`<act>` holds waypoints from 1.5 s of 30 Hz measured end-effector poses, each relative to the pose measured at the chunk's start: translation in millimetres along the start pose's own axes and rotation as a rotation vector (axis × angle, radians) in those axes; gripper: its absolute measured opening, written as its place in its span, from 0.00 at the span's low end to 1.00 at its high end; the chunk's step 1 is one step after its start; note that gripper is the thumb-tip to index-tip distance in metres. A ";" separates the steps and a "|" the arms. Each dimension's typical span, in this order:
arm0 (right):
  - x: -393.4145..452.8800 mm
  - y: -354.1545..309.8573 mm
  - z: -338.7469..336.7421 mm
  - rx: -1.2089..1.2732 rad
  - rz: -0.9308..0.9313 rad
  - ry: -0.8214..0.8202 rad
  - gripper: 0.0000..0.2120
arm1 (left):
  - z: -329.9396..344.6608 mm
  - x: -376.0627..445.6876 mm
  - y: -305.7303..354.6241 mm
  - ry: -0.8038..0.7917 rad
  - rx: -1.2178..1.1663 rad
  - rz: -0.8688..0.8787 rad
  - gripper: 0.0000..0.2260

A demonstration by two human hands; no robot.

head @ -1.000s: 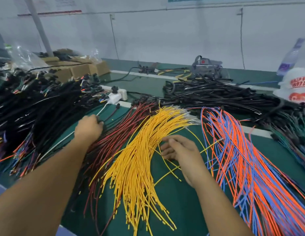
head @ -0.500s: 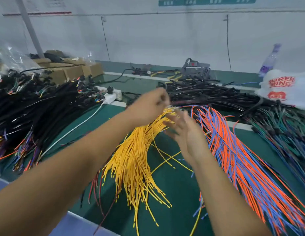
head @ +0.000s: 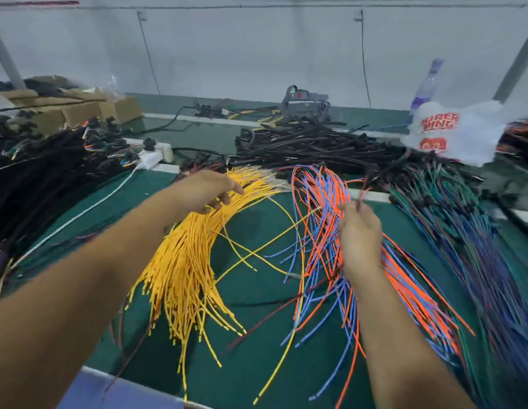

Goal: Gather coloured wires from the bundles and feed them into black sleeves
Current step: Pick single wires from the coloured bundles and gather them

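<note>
White plastic bag [head: 457, 134] at far right carried red lettering, readable as "SUPER MING" w/ first letter partly cut off; a second red mark below it was too blurred to read. Clear bottle [head: 426, 84] w/ purple label stood behind the bag, label text not legible. No other writing could be read.

Surface: green bench mat [head: 251, 231] w/ a white strip running across its far part, pale grey wall [head: 257, 48] behind w/ thin cables hanging down it. Cardboard boxes [head: 79, 110] sat far left; grey device [head: 301, 101] far centre; white power strip [head: 156, 154] w/ white lead left of centre.

Left hand [head: 206, 188] lay over the far end of the yellow wire bundle [head: 186, 261], fingers loosely extended and touching the wires, thumb underneath; not clear whether any wire was actually pinched. Right hand [head: 360, 228] was raised over the orange and blue wire bundle [head: 324, 208], fingers curled and pinching a few thin wires incl. a dark red one that rose from the fingertips; exact count couldn't be told.

Yellow bundle fanned from centre toward near left; orange/blue bundle ran beside it on the right, near ends spreading to the near edge. Green and blue wire bundle [head: 463, 225] lay further right, blurred. Black sleeves [head: 310, 143] were heaped far centre, beyond both hands. Sleeved harnesses [head: 44, 172] w/ coloured tips were piled on the left. Loose dark red wires [head: 271, 320] lay on the mat betw. the bundles.
</note>
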State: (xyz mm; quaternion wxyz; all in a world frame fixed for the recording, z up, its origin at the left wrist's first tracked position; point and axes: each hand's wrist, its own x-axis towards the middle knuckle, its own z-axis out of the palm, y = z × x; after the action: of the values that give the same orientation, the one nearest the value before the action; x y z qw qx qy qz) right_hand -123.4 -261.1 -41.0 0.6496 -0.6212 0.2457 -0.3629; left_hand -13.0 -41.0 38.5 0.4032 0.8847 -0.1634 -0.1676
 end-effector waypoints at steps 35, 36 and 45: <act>-19.2 -0.6 1.7 -0.520 -0.240 -0.265 0.14 | 158.2 5.7 34.1 0.046 -1.226 0.171 0.13; -17.6 -2.2 -1.0 -0.535 -0.258 -0.192 0.14 | 156.4 7.0 33.4 0.076 -1.282 0.161 0.13; 2.2 -3.2 -32.6 -1.271 -0.118 0.075 0.18 | 155.3 13.5 26.7 0.088 -1.135 0.118 0.13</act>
State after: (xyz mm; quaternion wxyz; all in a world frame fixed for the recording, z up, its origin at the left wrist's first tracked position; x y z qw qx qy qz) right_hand -147.7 -283.2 -41.1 0.1245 -0.8846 0.4010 -0.2029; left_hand -71.6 -165.6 -39.3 0.8302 0.5252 -0.0801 -0.1691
